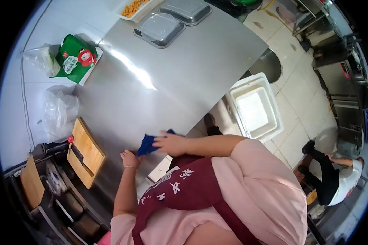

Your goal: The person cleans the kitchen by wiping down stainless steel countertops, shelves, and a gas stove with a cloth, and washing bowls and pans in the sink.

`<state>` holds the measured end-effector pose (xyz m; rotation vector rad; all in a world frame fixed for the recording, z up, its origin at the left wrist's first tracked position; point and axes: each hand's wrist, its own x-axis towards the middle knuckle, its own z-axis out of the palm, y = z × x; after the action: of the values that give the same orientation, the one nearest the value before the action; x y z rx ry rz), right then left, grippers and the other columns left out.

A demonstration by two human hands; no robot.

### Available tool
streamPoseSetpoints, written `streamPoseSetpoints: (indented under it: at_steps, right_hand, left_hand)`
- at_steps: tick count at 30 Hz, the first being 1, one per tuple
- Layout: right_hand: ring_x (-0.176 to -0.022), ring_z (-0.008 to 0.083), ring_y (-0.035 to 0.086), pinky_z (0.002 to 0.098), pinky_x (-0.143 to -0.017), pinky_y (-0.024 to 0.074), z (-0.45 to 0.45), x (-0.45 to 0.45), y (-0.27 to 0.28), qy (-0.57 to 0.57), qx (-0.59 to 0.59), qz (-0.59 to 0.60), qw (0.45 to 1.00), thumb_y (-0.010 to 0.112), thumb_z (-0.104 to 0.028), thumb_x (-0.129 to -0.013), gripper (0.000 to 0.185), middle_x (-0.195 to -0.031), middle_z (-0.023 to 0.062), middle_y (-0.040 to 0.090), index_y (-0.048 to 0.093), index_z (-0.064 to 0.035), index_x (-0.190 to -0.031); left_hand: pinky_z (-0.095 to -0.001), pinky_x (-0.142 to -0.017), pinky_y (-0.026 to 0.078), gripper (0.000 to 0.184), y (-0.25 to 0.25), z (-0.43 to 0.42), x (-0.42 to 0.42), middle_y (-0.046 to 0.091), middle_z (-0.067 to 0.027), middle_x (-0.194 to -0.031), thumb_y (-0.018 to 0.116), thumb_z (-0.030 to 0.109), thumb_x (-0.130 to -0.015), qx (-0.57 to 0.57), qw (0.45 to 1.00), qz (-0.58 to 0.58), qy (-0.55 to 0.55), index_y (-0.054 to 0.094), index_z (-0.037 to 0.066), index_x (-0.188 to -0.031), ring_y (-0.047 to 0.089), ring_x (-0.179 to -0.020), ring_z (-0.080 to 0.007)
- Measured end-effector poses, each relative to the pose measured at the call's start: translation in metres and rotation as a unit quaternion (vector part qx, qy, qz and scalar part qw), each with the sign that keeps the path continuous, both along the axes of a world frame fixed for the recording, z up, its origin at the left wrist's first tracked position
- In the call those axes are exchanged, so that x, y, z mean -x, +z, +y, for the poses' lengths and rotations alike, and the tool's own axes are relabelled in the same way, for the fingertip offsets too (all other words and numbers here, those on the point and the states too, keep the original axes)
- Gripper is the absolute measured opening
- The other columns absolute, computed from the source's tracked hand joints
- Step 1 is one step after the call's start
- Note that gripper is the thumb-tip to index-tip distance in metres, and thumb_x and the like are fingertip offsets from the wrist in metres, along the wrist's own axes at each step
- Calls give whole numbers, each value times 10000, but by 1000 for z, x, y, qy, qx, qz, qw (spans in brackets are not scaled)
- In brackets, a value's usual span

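A dark blue cloth (148, 146) lies bunched at the near edge of the steel table (151, 94). My right hand (169, 143) rests on the cloth, its fingers apart and pressing it to the table; the fingertips are slightly blurred. Just left of the cloth, my left hand (131, 158) touches the tabletop near the edge with its fingers bent, and nothing shows in it. Further left lies a wooden cutting board (88, 153) with a dark-bladed knife (78, 157) on it.
Lidded steel trays (186, 10) and a white tub of orange food (133, 9) stand at the far end. A green bag (75, 59) and clear plastic bags (59, 112) lie left. A white bin (255, 108) is right of the table. Another person (341, 179) sits at far right.
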<state>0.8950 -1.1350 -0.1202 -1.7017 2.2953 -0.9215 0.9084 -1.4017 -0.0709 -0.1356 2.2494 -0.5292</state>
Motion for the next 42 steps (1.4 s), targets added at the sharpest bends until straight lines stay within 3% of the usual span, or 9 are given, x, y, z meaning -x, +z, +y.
streamPoseSetpoints:
  at_steps: [8,14,16,18,20,30,32,38,42]
  right_hand:
    - [-1288,222,343,539,-1061,191,237,103,11,-380,-170,6,909,541,-80,-722,509,-1359,35,419,529,-208,-1214]
    - [-1213,296,427,395,-1009,345,462,194,10,-694,-147,31,705,514,-14,-736,494,-1290,126,479,533,-216,-1187]
    - [-1090,340,514,412,-914,423,515,216,25,-800,-140,55,581,515,-43,-753,441,-1213,180,516,508,-81,-1193]
    - [-1028,347,547,418,-883,442,530,216,68,-779,-2,225,586,534,-109,-764,404,-1142,197,549,505,-29,-1159]
    - [-1005,344,560,406,-868,446,551,203,75,-857,-87,63,503,553,-158,-764,373,-1091,193,572,522,-35,-1115]
    - [-1040,350,537,394,-881,435,408,255,127,-694,163,169,681,604,-214,-795,336,-1164,180,529,542,-47,-1080]
    - [-1115,350,499,389,-936,410,386,281,112,-646,34,85,757,623,-346,-790,483,-1304,186,433,525,-76,-1179]
    - [-1354,297,186,574,-1054,168,331,353,26,-630,-156,-44,759,555,-400,-819,579,-1430,139,278,401,-185,-1335]
    - [-1354,282,195,531,-1066,192,347,385,4,-676,-206,50,706,492,-307,-859,503,-1444,78,270,392,-189,-1337]
  left_hand:
    - [-410,-1085,178,1077,-12,-14,-1,396,-298,-1303,531,697,-711,-27,999,21,1,293,-198,-1261,315,-1268,-397]
    - [-417,-1088,166,1037,7,7,11,375,-299,-1321,478,689,-752,0,999,-37,-10,302,-198,-1260,326,-1265,-393]
    - [-424,-1088,162,1034,10,5,9,371,-300,-1324,456,695,-760,15,999,-43,-19,302,-197,-1261,332,-1263,-390]
    - [-433,-1090,154,1039,2,3,5,374,-294,-1325,410,717,-765,28,998,-26,-41,313,-190,-1262,342,-1261,-385]
    - [-430,-1091,151,1036,5,3,-3,369,-289,-1332,406,717,-767,31,997,-41,-50,312,-186,-1266,334,-1266,-383]
    - [-412,-1096,147,1041,9,11,11,354,-259,-1360,474,696,-750,37,998,-42,-2,283,-171,-1293,301,-1286,-377]
    - [-411,-1097,145,1046,10,13,15,357,-258,-1359,478,697,-746,38,998,-45,4,281,-172,-1293,300,-1286,-380]
    - [-410,-1097,132,1048,9,13,14,349,-265,-1361,484,692,-746,43,998,-47,30,268,-172,-1298,271,-1304,-375]
    - [-418,-1100,117,1043,21,20,26,329,-278,-1367,488,676,-754,27,997,-66,14,246,-176,-1305,249,-1313,-375]
